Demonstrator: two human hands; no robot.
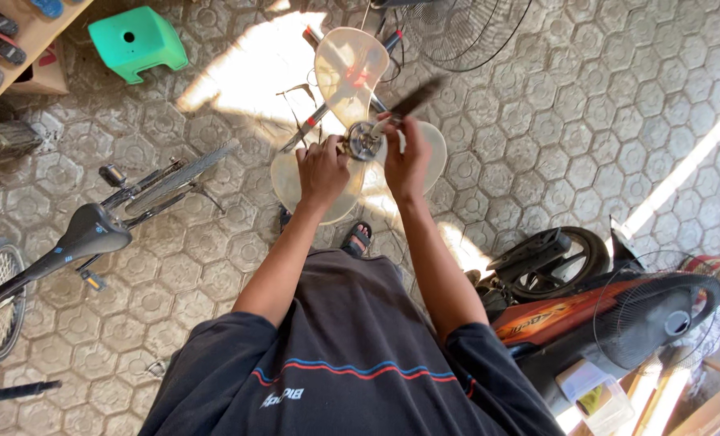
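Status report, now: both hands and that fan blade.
Left hand gripping fan blade near its hub. Right hand on hub, holding a dark tool. Nothing blocking.

Shirt (352, 355): dark, near-black short-sleeved tee, loose fit, soft folds down the middle.
Stripes (352, 370): thin blue line over a thin red line, wavy with the cloth, across the shirt below its midpoint.
Print: small pale lettering just under the stripes, towards the left sleeve.
Sleeves: both end above the elbow; forearms bare below the shirt.
Wrists, fingers: bare; no watch, ring or glove visible.
Footwear: dark open sandal (358, 239) with red strap detail, just beyond the shirt's far edge.
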